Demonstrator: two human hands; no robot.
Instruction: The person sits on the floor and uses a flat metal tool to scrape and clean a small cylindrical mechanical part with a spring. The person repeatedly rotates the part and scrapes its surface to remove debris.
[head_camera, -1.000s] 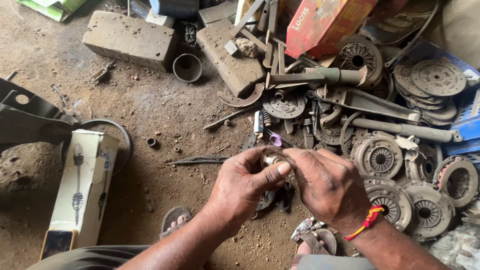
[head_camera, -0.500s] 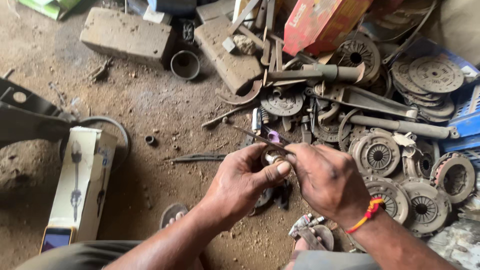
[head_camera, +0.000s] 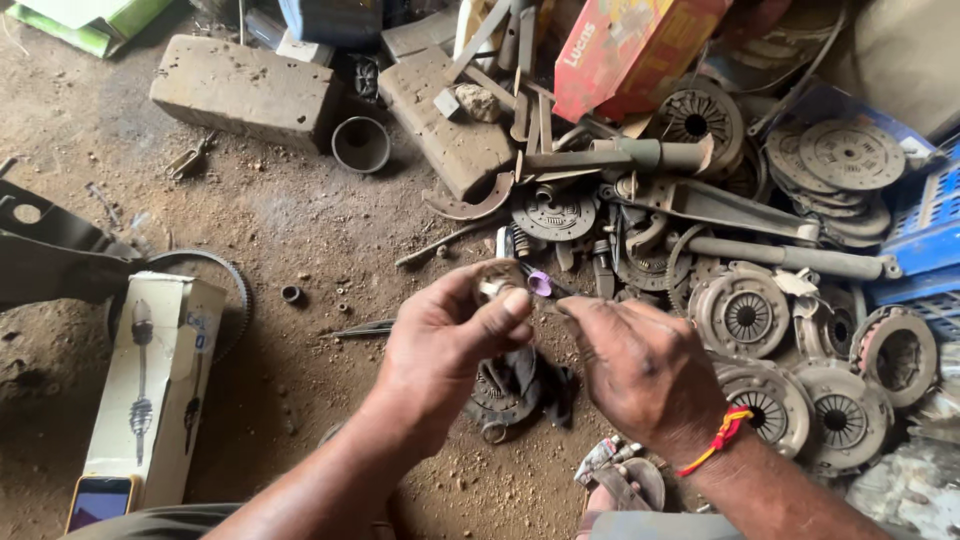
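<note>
Item: small round dull-metal part (head_camera: 492, 283), pinched between thumb and fingertips of the left hand (head_camera: 445, 345), held above the dirt floor (head_camera: 280, 230) near a dark greasy component (head_camera: 515, 385). Right hand (head_camera: 640, 365): fingers drawn together just beside it; whether they hold anything cannot be told.
Risk: greasy fingers may let the part slip and vanish among the rusty clutch plates (head_camera: 745, 315).
Orientation: too hidden to judge its long axis; open face seems turned upward.

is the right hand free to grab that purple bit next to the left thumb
Probably yes: the right hand looks empty, and the purple bit sits just beyond its fingertips with nothing between. The left hand pinches a small metal part beside it.
</note>
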